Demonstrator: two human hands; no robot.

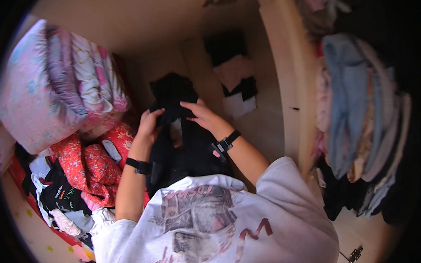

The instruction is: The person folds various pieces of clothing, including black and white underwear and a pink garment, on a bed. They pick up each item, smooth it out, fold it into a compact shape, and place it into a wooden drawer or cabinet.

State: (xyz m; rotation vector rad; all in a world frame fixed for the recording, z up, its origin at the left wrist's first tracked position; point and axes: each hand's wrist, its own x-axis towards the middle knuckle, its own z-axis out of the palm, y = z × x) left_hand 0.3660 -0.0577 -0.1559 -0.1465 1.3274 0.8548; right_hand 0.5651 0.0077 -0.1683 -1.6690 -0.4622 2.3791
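A black garment (pixel 173 92) hangs between my two hands in front of me. My left hand (pixel 149 124) grips its left side, thumb on top and the other fingers partly hidden by the cloth. At its right edge is my right hand (pixel 204 115), thumb and fingers spread around the cloth; how firmly it grips is hard to see. More black cloth (pixel 196 152) lies below, over my lap area, and whether it is the same piece cannot be told. Both wrists wear black straps.
Folded quilts (pixel 34 90) are stacked at the left, above a red floral cloth (pixel 91 165) and a heap of mixed clothes (pixel 62 196). Small folded pieces, black, pink (pixel 235 71) and white, lie ahead. Beyond a pale wooden edge (pixel 286 64), jeans (pixel 347 101) and other clothes are at the right.
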